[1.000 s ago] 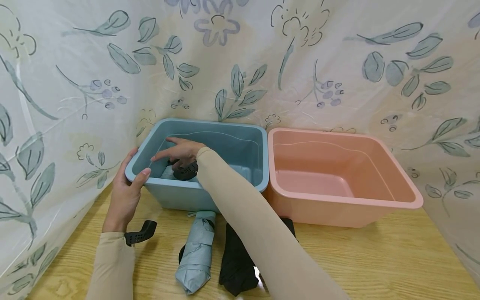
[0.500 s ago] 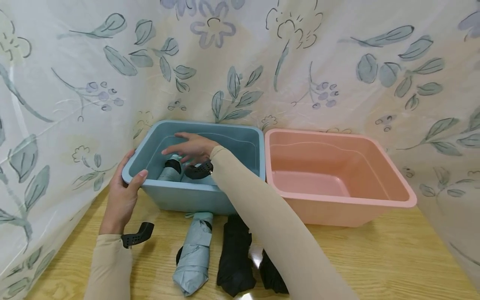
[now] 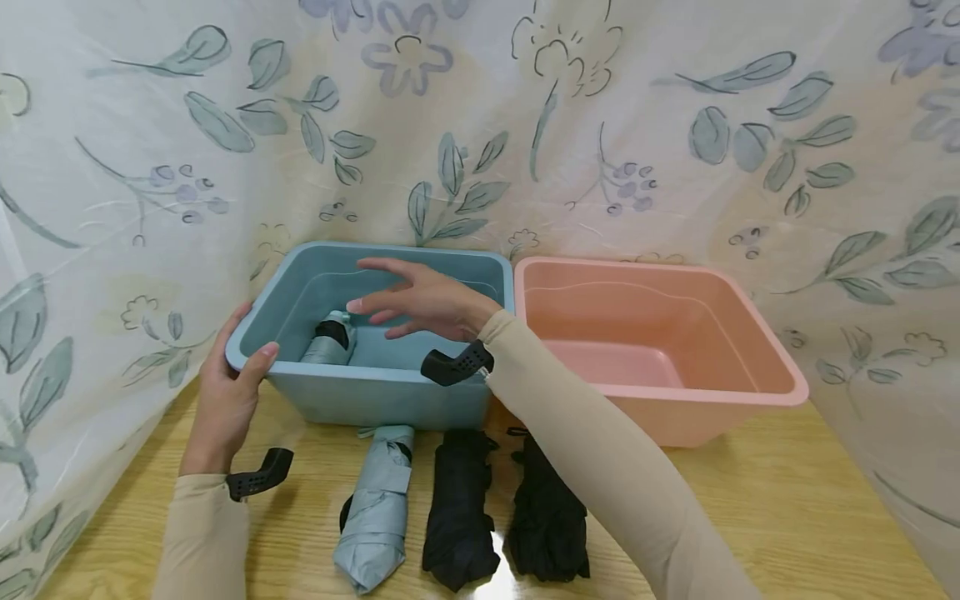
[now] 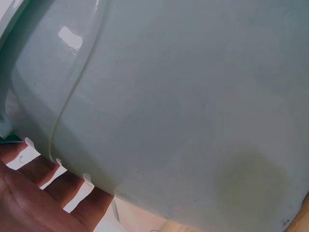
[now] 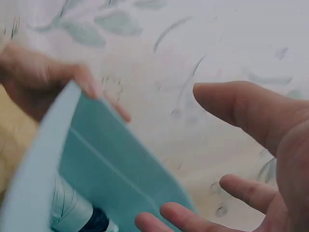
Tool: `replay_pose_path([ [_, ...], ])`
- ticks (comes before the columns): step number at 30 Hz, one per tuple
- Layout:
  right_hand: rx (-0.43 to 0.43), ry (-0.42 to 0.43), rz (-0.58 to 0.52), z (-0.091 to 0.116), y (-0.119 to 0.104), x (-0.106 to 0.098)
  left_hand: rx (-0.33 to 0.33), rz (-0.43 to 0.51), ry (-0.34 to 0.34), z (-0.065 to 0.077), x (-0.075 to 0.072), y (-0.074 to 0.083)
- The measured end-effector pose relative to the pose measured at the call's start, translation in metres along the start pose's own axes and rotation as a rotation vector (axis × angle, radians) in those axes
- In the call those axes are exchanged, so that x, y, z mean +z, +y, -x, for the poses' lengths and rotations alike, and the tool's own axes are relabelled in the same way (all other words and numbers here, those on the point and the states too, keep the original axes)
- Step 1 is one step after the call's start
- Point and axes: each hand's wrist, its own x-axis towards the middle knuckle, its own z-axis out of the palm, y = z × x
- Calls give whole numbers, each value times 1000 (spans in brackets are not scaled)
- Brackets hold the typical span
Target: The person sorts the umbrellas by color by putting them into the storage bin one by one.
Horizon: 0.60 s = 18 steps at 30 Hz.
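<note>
At the left end of the blue bin [image 3: 375,373], my left hand [image 3: 222,408] grips the rim, thumb over the edge; in the left wrist view, its fingers [image 4: 72,191] lie against the outer wall. My right hand [image 3: 435,302] is over the bin with fingers spread, holding nothing. A folded light-blue umbrella [image 3: 327,343] with a dark band lies inside the bin's left part. On the table in front are another folded light-blue umbrella [image 3: 377,508] and two folded black umbrellas [image 3: 459,512], the right one [image 3: 551,525] partly behind my right sleeve.
A pink bin [image 3: 660,393] stands against the blue bin's right side. Behind both, a floral-patterned sheet [image 3: 480,125] hangs and continues down the left and right sides. The table [image 3: 795,508] has a wood-grain top.
My right hand has lifted and drawn right, uncovering the umbrella in the blue bin and the right black umbrella on the table. My left hand keeps its grip. The head view has shifted slightly right.
</note>
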Motion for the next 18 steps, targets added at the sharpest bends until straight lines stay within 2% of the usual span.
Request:
replay_pose_path([
  [9,-160,-4,-46,67,1,1,-23,-9,10,0,-2,1],
  [13,-200,-2,-42,97,7,0,-35,-11,12,0,-2,0],
  [18,-217,45,-12,137,17,-1,-35,0,7,-1,-1,0],
])
